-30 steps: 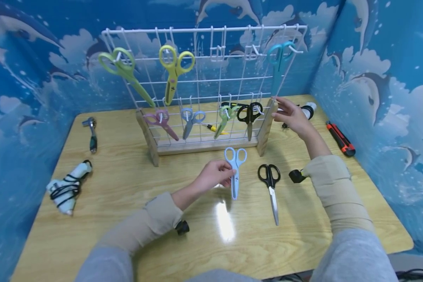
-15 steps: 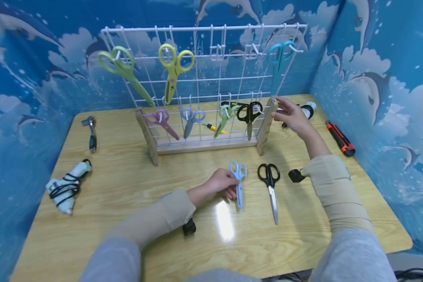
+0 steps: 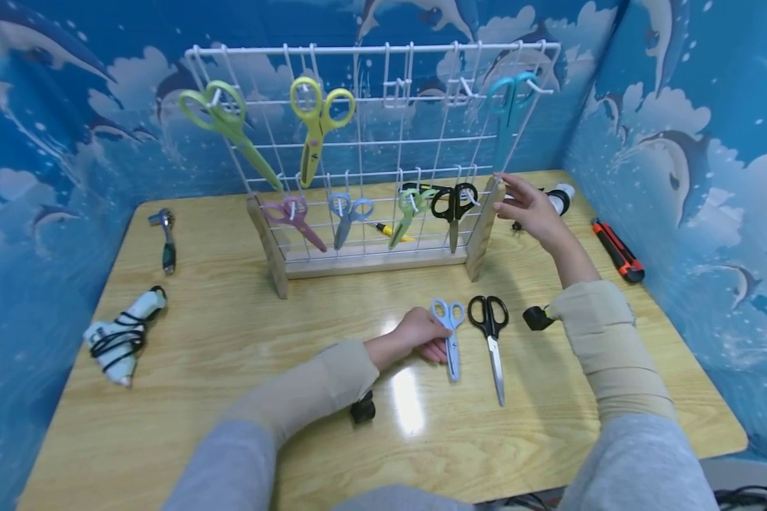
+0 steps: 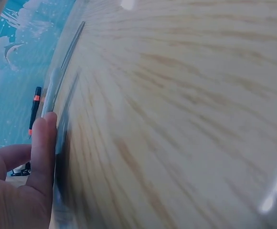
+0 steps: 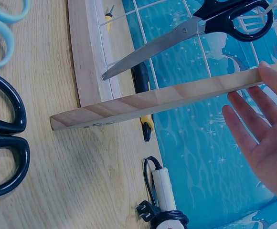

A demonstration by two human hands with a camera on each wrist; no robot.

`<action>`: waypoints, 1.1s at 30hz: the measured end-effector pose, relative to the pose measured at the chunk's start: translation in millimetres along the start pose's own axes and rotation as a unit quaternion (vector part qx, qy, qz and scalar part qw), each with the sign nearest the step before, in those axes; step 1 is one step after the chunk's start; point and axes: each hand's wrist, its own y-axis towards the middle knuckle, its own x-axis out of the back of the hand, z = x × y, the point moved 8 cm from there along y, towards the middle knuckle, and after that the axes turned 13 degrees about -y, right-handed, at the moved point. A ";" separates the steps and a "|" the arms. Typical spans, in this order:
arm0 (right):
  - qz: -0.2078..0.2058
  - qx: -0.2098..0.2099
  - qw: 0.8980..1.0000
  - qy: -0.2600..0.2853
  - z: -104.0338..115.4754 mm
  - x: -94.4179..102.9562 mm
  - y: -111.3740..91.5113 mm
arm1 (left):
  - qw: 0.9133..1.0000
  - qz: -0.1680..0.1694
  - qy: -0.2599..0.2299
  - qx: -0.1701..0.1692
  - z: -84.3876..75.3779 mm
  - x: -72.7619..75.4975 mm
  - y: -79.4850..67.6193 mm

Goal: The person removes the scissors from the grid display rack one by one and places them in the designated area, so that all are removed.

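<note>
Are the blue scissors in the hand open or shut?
Shut. In the head view, the blue scissors in the left hand have their blades together as one narrow strip, not spread.

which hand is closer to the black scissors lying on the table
Left. The left hand holds light blue scissors just left of the black scissors; the right hand is farther back, touching a wooden upright.

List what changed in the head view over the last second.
The left hand carried the light-blue scissors right and lower in frame, to beside the black scissors on the table. Nothing grabbed or released. Unchanged: right hand at the rack's wooden post, black scissors in place.
</note>
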 end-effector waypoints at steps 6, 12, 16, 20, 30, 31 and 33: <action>0.001 0.001 1.000 0.000 0.9 -0.5 0.0 | 1.000 -0.003 0.001 -0.001 0.2 -2.4 4.6; -0.002 -0.006 1.000 -0.002 -0.1 0.4 -0.3 | 1.000 -0.019 0.024 -0.007 -4.8 -2.6 2.6; -0.002 -0.007 1.000 -0.003 -1.0 0.3 -0.1 | 0.999 -0.031 0.042 -0.009 -6.5 -3.2 -0.1; 0.000 -0.010 1.000 -0.005 -1.4 -0.5 0.4 | 0.997 -0.041 0.063 -0.014 -7.8 -3.6 -1.4; -0.001 -0.010 1.000 -0.008 -0.4 -1.3 1.1 | 0.990 0.001 0.099 -0.105 -32.6 -0.3 -11.7; -0.001 -0.011 1.000 -0.008 -0.7 -1.1 0.7 | 0.985 0.005 0.118 -0.129 -40.6 1.5 -17.0; -0.003 -0.013 1.000 -0.010 -1.3 -0.3 -0.2 | 0.970 0.008 0.167 -0.176 -59.4 6.7 -32.4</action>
